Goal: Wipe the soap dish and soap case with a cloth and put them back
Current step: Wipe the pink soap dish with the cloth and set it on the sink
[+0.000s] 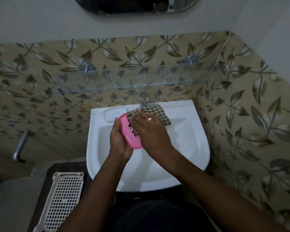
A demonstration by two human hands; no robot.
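Note:
I hold a pink slotted soap dish (130,133) over the white washbasin (197,148). My left hand (120,141) grips it from below and the left side, tilted. My right hand (147,128) lies flat on top of the dish, pressing a black-and-white checked cloth (155,112) against it. The cloth sticks out beyond my fingers toward the tap. A ring shows on my right hand. No separate soap case can be made out.
A chrome tap (143,98) stands at the basin's back edge, under a glass shelf (124,86) on two metal brackets. A moulded soap recess (113,114) sits at the basin's back left. A cream perforated plastic basket (64,198) lies lower left. A metal pipe (21,144) projects from the left wall.

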